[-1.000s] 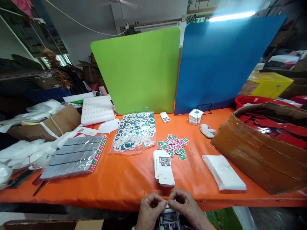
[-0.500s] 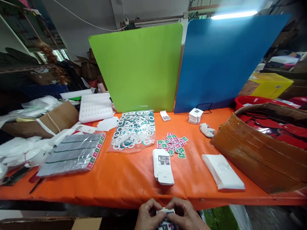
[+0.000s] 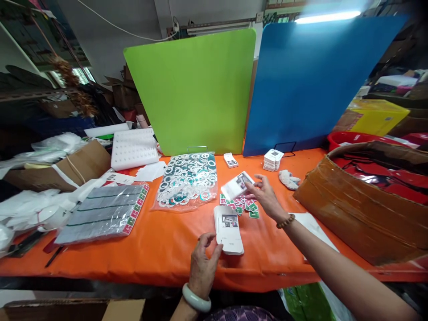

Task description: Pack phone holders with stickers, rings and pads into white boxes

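My right hand [image 3: 262, 194] reaches forward and pinches a white printed card [image 3: 236, 185] by its right edge. The card hangs over a loose pile of small pink and green tags [image 3: 239, 207], covering some of them. My left hand [image 3: 204, 256] is at the near left corner of a stack of white cards [image 3: 229, 229] with small pictures printed on top. Its thumb and forefinger are apart, touching the stack's edge. Beyond the right hand are a small stack of white square cards [image 3: 272, 159] and a smaller white bundle [image 3: 230, 160].
A clear bag of ring-shaped pieces [image 3: 189, 178] and a plastic-wrapped grey pack [image 3: 103, 211] lie leftward on the orange table [image 3: 160, 254]. At right are a white glove [image 3: 288, 179], a white packet [image 3: 309, 223] and a cardboard box [image 3: 354, 218]. Green [image 3: 194, 93] and blue panels [image 3: 310, 89] stand behind.
Both hands were together at the table's front edge over a small printed item. They have separated: the right moved forward with a card, the left moved up to the card stack.
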The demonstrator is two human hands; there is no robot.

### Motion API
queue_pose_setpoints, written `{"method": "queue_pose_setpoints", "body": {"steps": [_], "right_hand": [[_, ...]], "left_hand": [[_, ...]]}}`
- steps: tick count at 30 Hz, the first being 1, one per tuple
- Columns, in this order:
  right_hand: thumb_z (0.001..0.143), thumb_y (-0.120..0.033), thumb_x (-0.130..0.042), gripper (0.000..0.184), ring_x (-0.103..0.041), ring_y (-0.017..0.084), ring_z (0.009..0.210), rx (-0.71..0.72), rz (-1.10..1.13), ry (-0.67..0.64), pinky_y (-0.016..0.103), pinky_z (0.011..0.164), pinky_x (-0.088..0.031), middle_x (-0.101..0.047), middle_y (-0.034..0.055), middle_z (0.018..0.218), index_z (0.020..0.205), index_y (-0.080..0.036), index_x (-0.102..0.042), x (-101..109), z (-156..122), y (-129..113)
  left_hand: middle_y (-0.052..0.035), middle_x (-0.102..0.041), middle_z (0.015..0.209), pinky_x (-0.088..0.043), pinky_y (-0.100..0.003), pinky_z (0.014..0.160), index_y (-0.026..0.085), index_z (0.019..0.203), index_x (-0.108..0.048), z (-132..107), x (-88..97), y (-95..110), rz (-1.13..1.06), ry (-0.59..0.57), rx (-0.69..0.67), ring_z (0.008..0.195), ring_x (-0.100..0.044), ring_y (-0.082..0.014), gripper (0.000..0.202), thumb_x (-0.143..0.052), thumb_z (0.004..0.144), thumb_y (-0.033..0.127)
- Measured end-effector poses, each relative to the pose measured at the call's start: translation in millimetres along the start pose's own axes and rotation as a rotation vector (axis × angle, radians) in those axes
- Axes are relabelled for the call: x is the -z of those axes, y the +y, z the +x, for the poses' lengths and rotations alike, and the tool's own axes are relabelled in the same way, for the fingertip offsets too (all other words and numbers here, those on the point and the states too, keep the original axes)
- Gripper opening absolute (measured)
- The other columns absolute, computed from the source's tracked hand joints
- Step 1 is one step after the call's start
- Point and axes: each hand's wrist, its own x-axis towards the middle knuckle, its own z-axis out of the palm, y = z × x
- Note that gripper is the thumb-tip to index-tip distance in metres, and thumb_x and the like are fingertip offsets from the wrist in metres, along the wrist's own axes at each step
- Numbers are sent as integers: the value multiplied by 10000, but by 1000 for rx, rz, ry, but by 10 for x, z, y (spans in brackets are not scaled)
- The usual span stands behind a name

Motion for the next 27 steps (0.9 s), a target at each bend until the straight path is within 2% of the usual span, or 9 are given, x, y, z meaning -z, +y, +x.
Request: {"method": "queue_pose_setpoints", "body": {"steps": [2, 3, 5, 8, 11, 16, 21, 24, 27], "right_hand": [[807, -459, -598, 666, -621, 166, 723, 37, -189, 15, 328, 667, -532, -547, 128, 1123, 1325, -154, -311, -73, 105, 28], [819, -405, -593, 595, -614, 177, 766, 89, -313, -29, 339, 706, -520, -540, 137, 1144, 1299, -146, -355, -134, 93, 69], [840, -287, -566, 372, -591, 198, 868, 217, -562, -199, 342, 789, -478, -560, 127, 1108, 1168, -134, -480, -275, -16, 174], [834, -202, -558, 139, -562, 207, 919, 304, -797, -442, 308, 792, -427, -584, 101, 1005, 957, -137, -564, -463, -228, 285], [787, -186, -600, 143, -549, 204, 864, 266, -925, -508, 280, 695, -383, -565, 105, 1015, 915, -137, -560, -560, -307, 267], [666, -182, -705, 267, -525, 181, 785, 226, -926, -525, 242, 596, -312, -582, 76, 923, 878, -139, -549, -584, -181, 143], [669, -95, -630, 142, -494, 134, 662, 191, -844, -494, 222, 525, -266, -573, 18, 722, 738, -162, -525, -528, -137, 58], [665, -87, -609, 132, -491, 113, 626, 172, -778, -485, 206, 509, -281, -571, -5, 678, 688, -169, -508, -434, -205, -13], [680, -93, -586, 102, -510, 110, 655, 165, -676, -459, 201, 539, -331, -600, -5, 724, 730, -166, -536, -326, -337, -68]], "left_hand": [[-108, -647, 1123, -443, -464, 972, 193, 1029, -615, 29, -78, -56, 143, -1, -130, 1091, -578, -262, 253, -595, 782, 240], [-115, -623, 1185, -420, -491, 999, 196, 1050, -615, 34, -126, -98, 204, -2, -180, 1153, -544, -276, 278, -597, 772, 211], [-117, -577, 1267, -381, -534, 1032, 205, 1065, -615, 41, -222, -194, 302, -8, -233, 1244, -475, -300, 316, -611, 750, 175], [-127, -530, 1321, -394, -547, 1018, 210, 1081, -605, 58, -328, -325, 345, -38, -206, 1268, -453, -316, 352, -618, 734, 154], [-138, -506, 1345, -433, -515, 987, 207, 1087, -597, 81, -364, -401, 312, -76, -163, 1240, -484, -307, 365, -612, 727, 144], [-149, -473, 1385, -418, -509, 1001, 192, 1176, -560, 82, -370, -436, 327, -56, -160, 1258, -465, -315, 476, -610, 706, 131], [-135, -433, 1427, -346, -489, 1077, 184, 1401, -356, 53, -379, -301, 333, -25, -180, 1331, -376, -295, 717, -563, 720, 100], [-163, -445, 1411, -394, -452, 1044, 152, 1422, -335, 46, -347, -155, 295, 8, -190, 1300, -418, -282, 636, -481, 804, 122], [-178, -590, 1222, -503, -395, 894, 136, 1366, -440, 31, -294, -39, 265, 29, -191, 1079, -592, -260, 492, -412, 877, 168]]}}
